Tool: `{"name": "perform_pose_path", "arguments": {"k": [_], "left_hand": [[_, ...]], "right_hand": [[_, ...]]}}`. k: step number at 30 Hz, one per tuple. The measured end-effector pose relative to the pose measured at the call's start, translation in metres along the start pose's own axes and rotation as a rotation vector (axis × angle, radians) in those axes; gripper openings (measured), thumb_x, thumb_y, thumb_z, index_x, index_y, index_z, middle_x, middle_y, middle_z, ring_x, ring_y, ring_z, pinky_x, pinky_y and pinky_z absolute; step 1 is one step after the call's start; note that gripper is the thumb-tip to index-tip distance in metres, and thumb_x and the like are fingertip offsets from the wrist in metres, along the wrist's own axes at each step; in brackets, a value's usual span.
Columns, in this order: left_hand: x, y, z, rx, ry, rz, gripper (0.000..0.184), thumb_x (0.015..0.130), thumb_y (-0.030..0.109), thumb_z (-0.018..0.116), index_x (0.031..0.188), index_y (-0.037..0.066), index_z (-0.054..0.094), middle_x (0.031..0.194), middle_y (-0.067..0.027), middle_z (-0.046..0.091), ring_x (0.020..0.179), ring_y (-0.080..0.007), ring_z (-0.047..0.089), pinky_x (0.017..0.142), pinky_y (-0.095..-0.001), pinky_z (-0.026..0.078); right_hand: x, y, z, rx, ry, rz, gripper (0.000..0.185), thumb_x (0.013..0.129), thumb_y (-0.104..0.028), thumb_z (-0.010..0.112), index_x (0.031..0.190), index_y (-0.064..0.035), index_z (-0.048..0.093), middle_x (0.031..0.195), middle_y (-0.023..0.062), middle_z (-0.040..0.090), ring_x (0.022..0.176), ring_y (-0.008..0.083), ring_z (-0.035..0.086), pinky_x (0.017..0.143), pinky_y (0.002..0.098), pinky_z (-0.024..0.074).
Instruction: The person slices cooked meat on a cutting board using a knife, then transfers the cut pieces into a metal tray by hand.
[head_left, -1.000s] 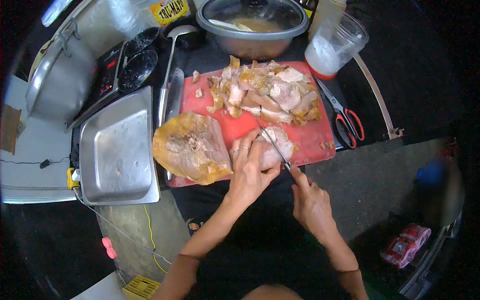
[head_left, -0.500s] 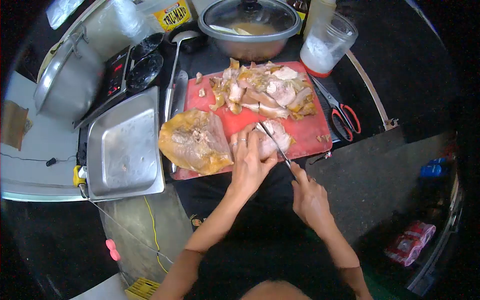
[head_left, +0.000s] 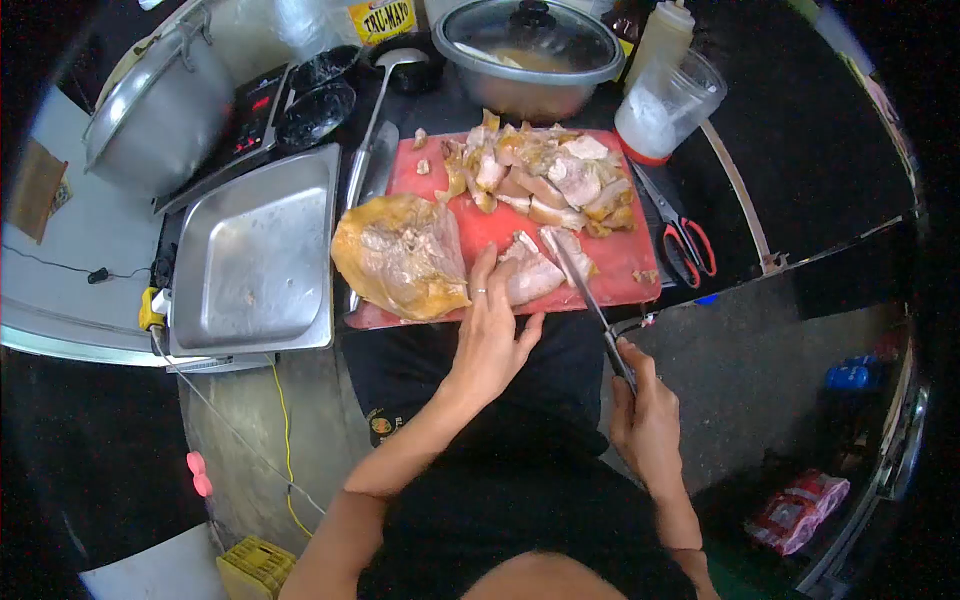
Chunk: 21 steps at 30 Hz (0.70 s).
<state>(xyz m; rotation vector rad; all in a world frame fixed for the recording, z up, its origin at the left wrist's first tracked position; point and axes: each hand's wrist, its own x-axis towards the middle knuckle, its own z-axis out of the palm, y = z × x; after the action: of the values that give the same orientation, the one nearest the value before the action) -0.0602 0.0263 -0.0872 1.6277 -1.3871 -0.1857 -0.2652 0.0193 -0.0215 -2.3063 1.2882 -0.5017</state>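
My right hand (head_left: 647, 408) is wrapped round the handle of a knife (head_left: 590, 299). The blade slants up and left between two cut portions of cooked meat. The thin slice (head_left: 567, 249) lies by the blade, and the larger portion (head_left: 532, 276) is just left of it. My left hand (head_left: 490, 340) rests its outstretched fingers against the larger portion's left side, thumb apart. A big uncut-looking piece of yellow-skinned poultry (head_left: 400, 255) sits left of those fingers. All the meat lies on a red cutting board (head_left: 372, 315), with a heap of cut pieces (head_left: 550, 175) toward its far side.
Left of the board stands a steel pan (head_left: 255, 260), with a ladle (head_left: 372, 140) between them. Scissors (head_left: 685, 240) lie on the right. Behind are a lidded pot (head_left: 530, 85), a plastic container (head_left: 665, 115) and a squeeze bottle (head_left: 660, 40). A large metal pot (head_left: 155, 120) stands far left.
The knife has passed through the meat and moved right, parting a slice from the larger portion. My right hand has drawn lower. My left fingers have loosened, and the camera view has shifted.
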Motion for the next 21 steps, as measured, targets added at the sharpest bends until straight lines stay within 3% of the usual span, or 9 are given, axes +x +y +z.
{"name": "perform_pose_path", "arguments": {"k": [3,8,18,21], "left_hand": [[-0.006,-0.009,0.002,0.018,-0.026,0.005,0.052,0.076,0.002,0.075,0.119,-0.002,0.046,0.136,-0.0289,0.042,0.123,-0.0455,0.046,0.1,-0.0476,0.042],[-0.005,-0.013,0.006,0.015,-0.01,0.003,0.043,0.077,-0.002,0.072,0.113,-0.003,0.049,0.132,-0.0274,0.044,0.116,-0.0461,0.051,0.096,-0.0472,0.045],[-0.002,-0.013,0.006,0.03,-0.02,-0.021,0.037,0.077,0.001,0.072,0.107,-0.003,0.052,0.127,-0.0251,0.047,0.112,-0.0434,0.053,0.09,-0.0449,0.048],[-0.001,-0.012,0.005,0.018,-0.026,-0.034,0.037,0.077,0.001,0.072,0.107,-0.003,0.052,0.126,-0.0245,0.047,0.11,-0.0427,0.053,0.088,-0.0443,0.049]], "right_hand": [[-0.001,-0.004,0.004,0.019,-0.04,-0.1,0.042,0.089,-0.005,0.058,0.13,-0.0077,0.048,0.085,0.0229,0.066,0.07,0.042,0.064,0.06,0.0503,0.0521],[-0.003,-0.009,0.005,-0.05,-0.122,-0.083,0.044,0.089,-0.006,0.058,0.131,-0.0089,0.048,0.083,0.0212,0.065,0.066,0.0396,0.064,0.057,0.0493,0.0522],[0.0,-0.003,0.011,-0.108,-0.1,-0.109,0.044,0.09,-0.008,0.057,0.133,-0.0111,0.048,0.082,0.0203,0.064,0.061,0.0386,0.064,0.05,0.0495,0.0513],[0.003,-0.012,0.003,-0.154,-0.213,0.027,0.045,0.086,0.001,0.059,0.129,-0.0083,0.05,0.097,0.0235,0.066,0.079,0.0425,0.065,0.065,0.0505,0.0523]]}}
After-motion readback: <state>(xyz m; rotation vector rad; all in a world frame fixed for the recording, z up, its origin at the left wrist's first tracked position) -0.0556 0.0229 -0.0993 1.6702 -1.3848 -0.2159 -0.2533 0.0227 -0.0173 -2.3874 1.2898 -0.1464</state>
